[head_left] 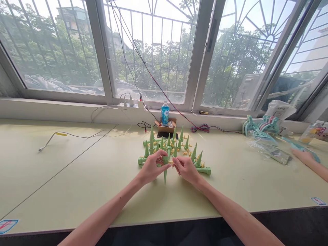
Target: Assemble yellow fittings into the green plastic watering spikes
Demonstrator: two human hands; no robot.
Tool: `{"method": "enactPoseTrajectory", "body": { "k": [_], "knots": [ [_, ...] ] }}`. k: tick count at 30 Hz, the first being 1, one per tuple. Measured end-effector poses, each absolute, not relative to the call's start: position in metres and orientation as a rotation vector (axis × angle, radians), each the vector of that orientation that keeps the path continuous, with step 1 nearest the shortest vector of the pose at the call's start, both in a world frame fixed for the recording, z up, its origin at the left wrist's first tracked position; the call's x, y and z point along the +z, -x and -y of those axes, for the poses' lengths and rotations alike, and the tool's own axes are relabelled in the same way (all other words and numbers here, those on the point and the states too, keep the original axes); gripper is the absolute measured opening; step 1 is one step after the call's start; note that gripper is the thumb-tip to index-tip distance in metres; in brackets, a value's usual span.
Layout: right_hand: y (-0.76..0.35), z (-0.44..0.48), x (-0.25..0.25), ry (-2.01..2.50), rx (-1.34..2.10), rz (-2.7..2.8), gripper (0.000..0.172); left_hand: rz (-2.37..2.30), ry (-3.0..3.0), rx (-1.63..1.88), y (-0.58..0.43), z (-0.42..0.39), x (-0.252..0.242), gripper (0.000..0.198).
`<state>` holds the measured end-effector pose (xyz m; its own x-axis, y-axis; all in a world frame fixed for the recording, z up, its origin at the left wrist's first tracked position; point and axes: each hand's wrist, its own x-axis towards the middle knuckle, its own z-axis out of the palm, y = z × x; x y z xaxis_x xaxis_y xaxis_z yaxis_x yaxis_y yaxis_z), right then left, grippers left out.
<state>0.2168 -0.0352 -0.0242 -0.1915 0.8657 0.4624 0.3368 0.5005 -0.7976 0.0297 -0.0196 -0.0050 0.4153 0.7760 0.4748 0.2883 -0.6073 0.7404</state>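
My left hand (154,164) is closed around the top of a green plant watering spike (165,176), whose tip points down above the table. At the spike's side, a small yellow valve piece (170,162) sticks out toward the right. My right hand (186,168) pinches the outer end of that piece between thumb and fingers. Partly behind both hands stand several more green spikes (194,152), some upright and some lying flat. Small yellow valve pieces (188,152) are scattered among them. My hands hide part of this group.
Behind the spikes, a small cardboard box (166,129) holds a blue bottle (165,114), with a dark phone (164,135) in front. Cables (200,128) run along the back. At right, another person's hand (304,158) touches teal hangers (310,149) near a plastic bag (275,152).
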Motion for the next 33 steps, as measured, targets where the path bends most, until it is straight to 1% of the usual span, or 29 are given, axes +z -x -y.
{"method": "enactPoseTrajectory", "body": {
  "k": [7,12,14,27,30,33],
  "knots": [
    [-0.2173,0.0337,-0.026,1.027,0.679,1.767,0.055,-0.9,-2.111,1.147,-0.03,0.0194,-0.0053,0.026],
    [-0.2187,0.0355,-0.0259,1.003,0.722,1.796,0.04,-0.908,-2.106,1.147,-0.0302,0.0201,-0.0038,0.026],
    [-0.219,0.0363,-0.0259,0.993,0.733,1.805,0.037,-0.9,-2.109,1.141,-0.0303,0.0203,-0.0038,0.025],
    [-0.2177,0.0353,-0.0252,1.039,0.717,1.828,0.057,-0.87,-2.128,1.124,-0.0303,0.0218,-0.0024,0.024],
    [-0.2181,0.0346,-0.0265,1.038,0.73,1.818,0.055,-0.872,-2.125,1.126,-0.0308,0.0215,-0.0035,0.025],
    [-0.2186,0.035,-0.0268,1.02,0.759,1.799,0.046,-0.887,-2.124,1.135,-0.0309,0.0205,-0.0048,0.025]
  ]
}}
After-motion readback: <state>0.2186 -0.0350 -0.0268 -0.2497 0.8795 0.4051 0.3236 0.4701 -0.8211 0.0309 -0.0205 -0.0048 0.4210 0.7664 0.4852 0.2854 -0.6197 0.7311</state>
